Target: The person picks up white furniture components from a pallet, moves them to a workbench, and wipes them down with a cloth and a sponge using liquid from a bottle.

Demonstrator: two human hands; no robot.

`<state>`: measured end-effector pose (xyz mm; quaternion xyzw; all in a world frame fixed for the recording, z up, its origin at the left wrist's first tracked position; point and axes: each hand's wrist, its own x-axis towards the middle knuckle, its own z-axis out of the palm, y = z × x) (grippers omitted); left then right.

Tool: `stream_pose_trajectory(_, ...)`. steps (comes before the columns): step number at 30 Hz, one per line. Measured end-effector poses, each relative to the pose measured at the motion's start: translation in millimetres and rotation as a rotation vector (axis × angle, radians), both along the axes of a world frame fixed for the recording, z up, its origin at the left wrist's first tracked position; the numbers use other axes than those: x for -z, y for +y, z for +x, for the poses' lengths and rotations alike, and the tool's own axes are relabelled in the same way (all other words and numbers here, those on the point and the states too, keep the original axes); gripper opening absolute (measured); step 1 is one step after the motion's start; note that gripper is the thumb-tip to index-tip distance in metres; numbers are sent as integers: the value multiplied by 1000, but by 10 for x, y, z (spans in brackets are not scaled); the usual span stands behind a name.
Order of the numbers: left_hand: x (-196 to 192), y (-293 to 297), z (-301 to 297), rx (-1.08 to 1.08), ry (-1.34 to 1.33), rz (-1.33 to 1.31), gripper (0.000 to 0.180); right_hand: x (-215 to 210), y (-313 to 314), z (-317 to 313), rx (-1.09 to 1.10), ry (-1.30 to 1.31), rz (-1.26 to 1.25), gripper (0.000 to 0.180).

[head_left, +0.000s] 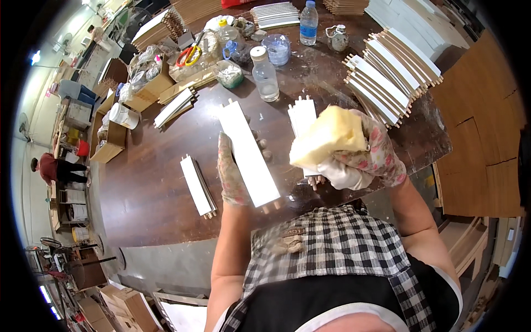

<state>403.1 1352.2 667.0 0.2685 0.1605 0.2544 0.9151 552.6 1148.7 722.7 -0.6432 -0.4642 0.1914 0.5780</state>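
Note:
My left hand (231,176), in a floral glove, grips a long white slat (250,155) with wooden dowel pegs at both ends. Its fingertips show past the slat's far side. In my right hand (384,152), gloved the same way, is a thick yellow sponge (326,135), with a bunched white cloth (344,175) under it. The sponge is held apart from the slat, to its right. Partly hidden below the sponge lies a small stack of white slats (301,115). Left of my left hand rests another short stack of slats (194,183).
Several fanned slats (398,74) cover the table's (144,193) right side. Behind stand a white-capped bottle (265,77), a water bottle (308,25), a plastic tub (276,50), a glass jar (337,39) and scissors (191,54). Cardboard (481,133) stands at right. A person (58,169) is far left.

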Motion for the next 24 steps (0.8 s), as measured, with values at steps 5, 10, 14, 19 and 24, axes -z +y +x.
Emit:
stream_pose_trajectory(5, 21, -29, 5, 56, -25, 9, 56, 233, 253, -196, -162, -61, 335, 58)
stream_pose_trajectory(10, -51, -106, -39, 22, 98, -35, 53, 218, 363, -278, -152, -332, 156, 54)
stream_pose_trajectory(14, 207, -4, -150, 247, -33, -48, 54, 294, 559, -8, -46, -301, 185, 59)
stream_pose_trajectory(19, 58, -148, -127, 183, 54, 22, 45, 223, 834, 429, 9, -129, 170, 58)
stream_pose_trajectory(24, 95, -117, -150, 159, 143, 63, 49, 48, 877, 410, 192, 87, 325, 41)
